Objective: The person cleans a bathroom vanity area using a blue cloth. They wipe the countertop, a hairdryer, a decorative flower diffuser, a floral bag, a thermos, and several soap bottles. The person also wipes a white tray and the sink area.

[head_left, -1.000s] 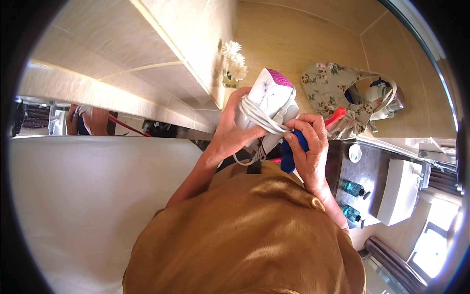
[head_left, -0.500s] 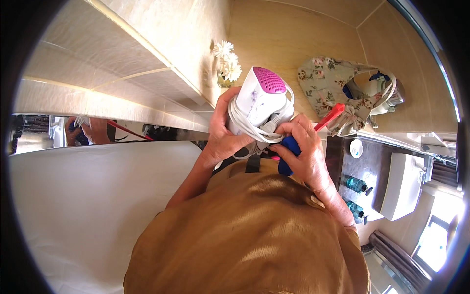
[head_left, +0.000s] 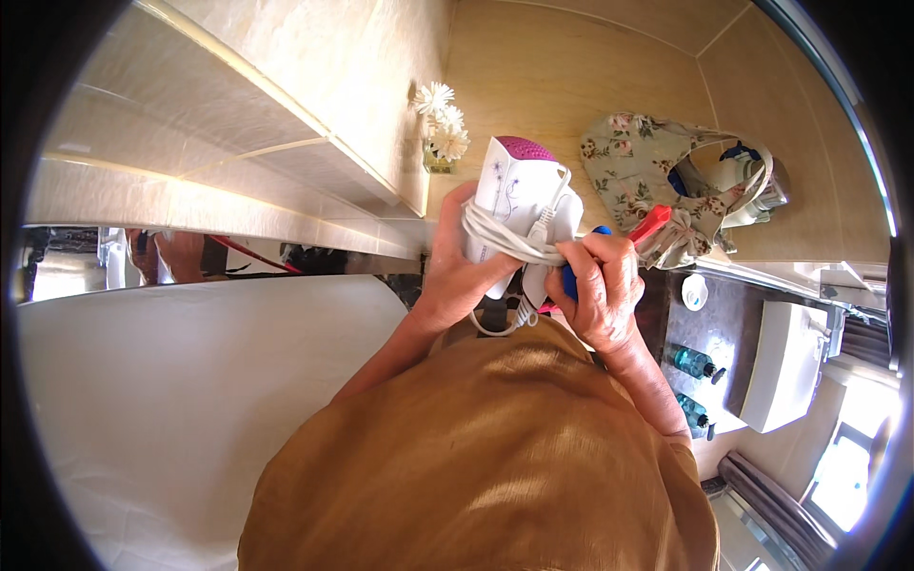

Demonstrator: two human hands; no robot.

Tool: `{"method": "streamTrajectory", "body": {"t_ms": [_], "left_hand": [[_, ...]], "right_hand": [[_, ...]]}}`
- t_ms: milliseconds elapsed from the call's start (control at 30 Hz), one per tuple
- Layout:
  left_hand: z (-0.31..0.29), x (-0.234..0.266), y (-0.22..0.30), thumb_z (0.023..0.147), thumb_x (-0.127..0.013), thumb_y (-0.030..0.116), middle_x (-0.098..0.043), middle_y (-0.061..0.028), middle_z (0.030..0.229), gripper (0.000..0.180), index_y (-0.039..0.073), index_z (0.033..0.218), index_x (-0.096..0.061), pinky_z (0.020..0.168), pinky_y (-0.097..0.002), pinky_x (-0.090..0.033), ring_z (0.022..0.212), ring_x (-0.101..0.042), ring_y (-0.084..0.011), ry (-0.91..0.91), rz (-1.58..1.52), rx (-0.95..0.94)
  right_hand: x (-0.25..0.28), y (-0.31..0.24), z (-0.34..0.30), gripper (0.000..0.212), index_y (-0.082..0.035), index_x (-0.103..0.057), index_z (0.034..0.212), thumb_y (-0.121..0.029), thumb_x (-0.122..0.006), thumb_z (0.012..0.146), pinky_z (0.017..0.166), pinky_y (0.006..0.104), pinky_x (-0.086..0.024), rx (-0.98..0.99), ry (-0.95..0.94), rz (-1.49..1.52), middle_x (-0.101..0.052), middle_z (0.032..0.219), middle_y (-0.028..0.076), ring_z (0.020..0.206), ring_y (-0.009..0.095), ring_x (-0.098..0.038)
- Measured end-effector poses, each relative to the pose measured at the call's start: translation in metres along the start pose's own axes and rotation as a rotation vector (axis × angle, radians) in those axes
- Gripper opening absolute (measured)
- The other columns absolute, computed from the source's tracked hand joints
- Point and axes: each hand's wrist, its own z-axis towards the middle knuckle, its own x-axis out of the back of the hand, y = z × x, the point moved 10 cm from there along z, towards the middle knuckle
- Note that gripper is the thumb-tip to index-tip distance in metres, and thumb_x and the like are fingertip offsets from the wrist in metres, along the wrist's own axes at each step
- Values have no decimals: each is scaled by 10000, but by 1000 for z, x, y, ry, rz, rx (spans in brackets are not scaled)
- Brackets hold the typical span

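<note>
A white hair dryer (head_left: 505, 190) with a pink perforated end cap is held up in front of my body. My left hand (head_left: 457, 252) is closed round its side, thumb across the front. A white cord (head_left: 495, 233) loops around the dryer, with its plug tucked against it. My right hand (head_left: 605, 295) is closed beside the dryer on a soft-looking blue item (head_left: 570, 283), mostly hidden by the fingers. Past my right knuckles sticks out a red handle-like piece (head_left: 652, 224); whether it joins the blue item cannot be made out.
A floral fabric bag (head_left: 619, 162) and white flowers in a small vase (head_left: 439, 162) stand on the ledge. To the right are a white sink (head_left: 785, 366), blue-green bottles (head_left: 693, 361) and a small white cup (head_left: 694, 291). A white surface (head_left: 200, 409) spreads at left.
The hair dryer has tilted, showing more of its side and less of the pink cap. My right hand has moved up slightly, and a loop of cord now hangs below the dryer.
</note>
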Motion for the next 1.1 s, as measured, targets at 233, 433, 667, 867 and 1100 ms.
{"method": "streamTrajectory", "body": {"t_ms": [233, 433, 667, 867, 1100], "left_hand": [[-2, 7, -22, 824, -778, 174, -572, -154, 1045, 601, -48, 1182, -349, 769, -289, -522, 931, -604, -158, 131, 11, 243], [-4, 10, -30, 812, -768, 215, -574, -159, 997, 616, -37, 1176, -341, 670, -301, -529, 857, -618, -167, 129, 111, 361], [6, 20, -46, 776, -763, 273, -572, -153, 962, 638, -21, 1167, -354, 556, -286, -501, 778, -620, -177, 105, 310, 426], [9, 27, -55, 767, -771, 281, -583, -158, 942, 638, -39, 1146, -369, 540, -286, -505, 777, -625, -176, 67, 323, 432], [6, 22, -46, 766, -781, 294, -600, -184, 994, 685, -61, 1184, -372, 659, -294, -532, 868, -638, -200, 12, 374, 524]], "right_hand": [[-15, 13, 6, 490, 4, -626, 1118, 14, -721, 638, 635, 324, -531, 37, -87, -45, -598, 933, 102, 762, 234, -614], [-25, 14, 3, 439, 37, -617, 1137, -18, -690, 708, 668, 318, -549, 116, -202, -69, -606, 977, 116, 797, 229, -638], [-55, 37, -9, 541, 1, -571, 1206, 15, -725, 687, 733, 367, -561, -24, -322, 70, -627, 1095, 153, 932, 319, -655], [-56, 39, -10, 547, -16, -549, 1219, 15, -716, 700, 740, 386, -558, -60, -284, 165, -632, 1087, 160, 933, 327, -653], [-61, 34, -22, 593, -2, -510, 1241, 6, -723, 688, 707, 385, -554, -19, -323, 124, -631, 1061, 173, 890, 328, -658]]}}
